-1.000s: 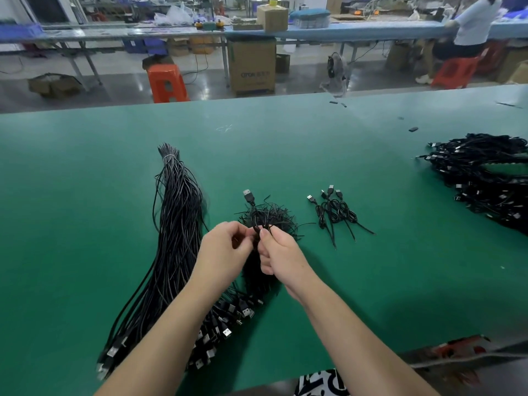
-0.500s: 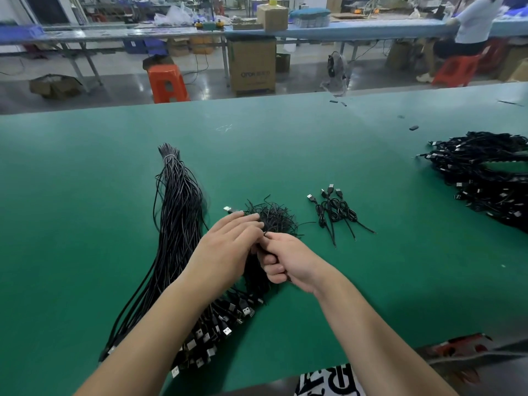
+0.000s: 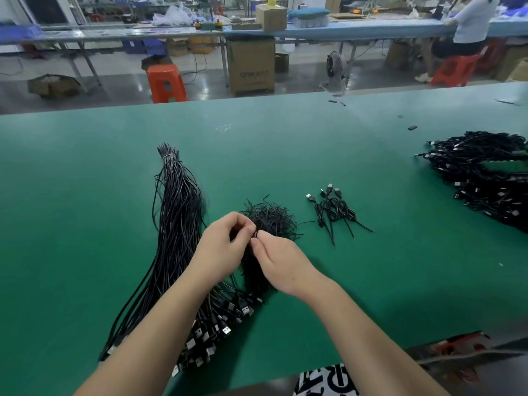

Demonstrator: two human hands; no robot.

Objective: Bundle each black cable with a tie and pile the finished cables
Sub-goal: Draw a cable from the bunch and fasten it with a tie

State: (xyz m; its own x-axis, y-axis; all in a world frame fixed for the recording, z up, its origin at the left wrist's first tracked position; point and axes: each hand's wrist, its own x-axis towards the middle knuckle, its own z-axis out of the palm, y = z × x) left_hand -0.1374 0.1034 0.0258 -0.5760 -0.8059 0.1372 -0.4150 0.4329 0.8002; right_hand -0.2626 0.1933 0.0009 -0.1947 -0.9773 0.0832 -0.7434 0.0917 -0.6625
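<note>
A long sheaf of loose black cables (image 3: 174, 224) lies on the green table (image 3: 85, 195), its USB plugs near the front edge. Just right of it sits a heap of black wire ties (image 3: 271, 217). My left hand (image 3: 225, 247) and my right hand (image 3: 281, 261) meet over that heap, fingertips together, pinching a small coiled black cable (image 3: 254, 265) that hangs below them; the tie itself is too small to make out. A few bundled cables (image 3: 334, 210) lie to the right of the heap. A big pile of finished cables (image 3: 485, 175) covers the table's right side.
Small black scraps (image 3: 411, 127) lie on the far right of the table. Beyond the far edge are an orange stool (image 3: 165, 81), a cardboard box (image 3: 251, 64), a blue workbench, and a seated person (image 3: 468, 27) at the back right.
The cable's plug, seen sticking up behind my hands earlier, has dropped out of sight. My left fingers straightened over the cable, then curled back, and both hands now pinch together slightly higher.
</note>
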